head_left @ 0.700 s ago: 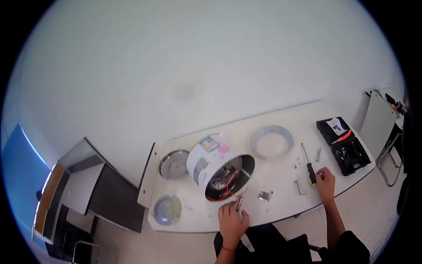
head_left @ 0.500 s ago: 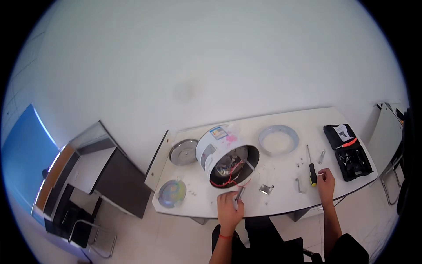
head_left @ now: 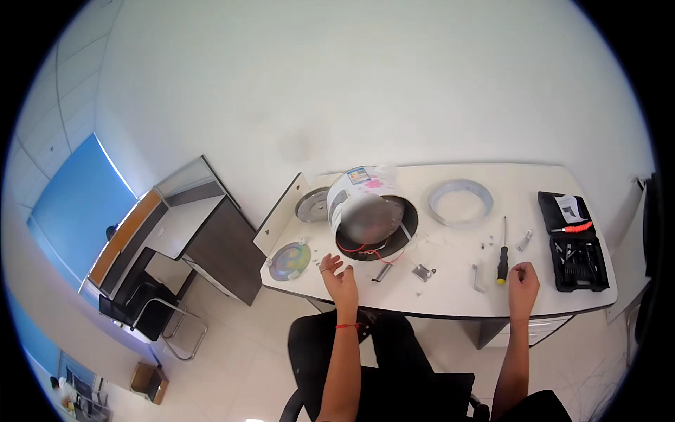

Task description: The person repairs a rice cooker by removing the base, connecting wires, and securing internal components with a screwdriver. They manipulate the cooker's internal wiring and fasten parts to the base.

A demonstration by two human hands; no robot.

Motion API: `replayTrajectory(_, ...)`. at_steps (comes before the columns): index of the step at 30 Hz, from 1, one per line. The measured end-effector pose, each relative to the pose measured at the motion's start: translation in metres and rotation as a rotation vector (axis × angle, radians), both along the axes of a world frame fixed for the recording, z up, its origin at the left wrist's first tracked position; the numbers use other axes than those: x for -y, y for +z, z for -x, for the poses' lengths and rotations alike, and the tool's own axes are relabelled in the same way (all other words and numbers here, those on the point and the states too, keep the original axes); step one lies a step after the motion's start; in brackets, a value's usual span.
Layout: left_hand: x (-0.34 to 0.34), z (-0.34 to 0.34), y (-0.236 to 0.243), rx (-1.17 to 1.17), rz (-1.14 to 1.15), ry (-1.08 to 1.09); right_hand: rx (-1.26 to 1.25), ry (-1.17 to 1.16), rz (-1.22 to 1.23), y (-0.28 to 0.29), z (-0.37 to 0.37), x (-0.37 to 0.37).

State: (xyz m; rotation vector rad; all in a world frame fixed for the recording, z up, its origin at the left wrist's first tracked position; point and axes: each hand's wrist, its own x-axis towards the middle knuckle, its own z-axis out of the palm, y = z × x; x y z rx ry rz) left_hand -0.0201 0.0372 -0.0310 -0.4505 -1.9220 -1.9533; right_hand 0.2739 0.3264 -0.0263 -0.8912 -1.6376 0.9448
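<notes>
A white rice cooker body (head_left: 337, 205) with pink flowers lies tipped on its side, its dark open end toward me. A blurred grey round part (head_left: 370, 219) fills much of that opening, and red wires (head_left: 373, 252) trail out below. My left hand (head_left: 340, 280) is open and empty, fingers spread, just in front of the cooker. Beside it on the table lies a narrow metal piece (head_left: 382, 272). My right hand (head_left: 523, 281) is closed beside a black-and-yellow screwdriver (head_left: 503, 266), not holding it; its curled fingers hide whatever may be inside.
A white ring (head_left: 460, 204) and a round metal lid (head_left: 311, 205) lie behind. An iridescent disc (head_left: 290, 261) sits at the left. A small metal plate (head_left: 423, 272), a bracket (head_left: 479, 278) and small screws are scattered near the front. An open black tool case (head_left: 578, 261) lies at the right.
My left hand has let go of the narrow metal piece and moved left, opening. The grey round part now shows in the cooker's opening. My right hand stays by the screwdriver. The view has shifted.
</notes>
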Motion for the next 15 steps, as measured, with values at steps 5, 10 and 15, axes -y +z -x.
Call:
replayTrajectory(5,0.001,0.021,-0.001,-0.046,0.028,0.022,-0.009,-0.004,0.021,0.006,0.004,0.007)
replayTrajectory(10,-0.004,0.019,0.028,-0.024,0.095,-0.013,-0.04,0.028,-0.036,-0.016,-0.002,-0.005)
replayTrajectory(15,-0.007,0.029,0.056,0.04,-0.147,-0.102,-0.139,0.023,-0.055,-0.023,-0.004,-0.014)
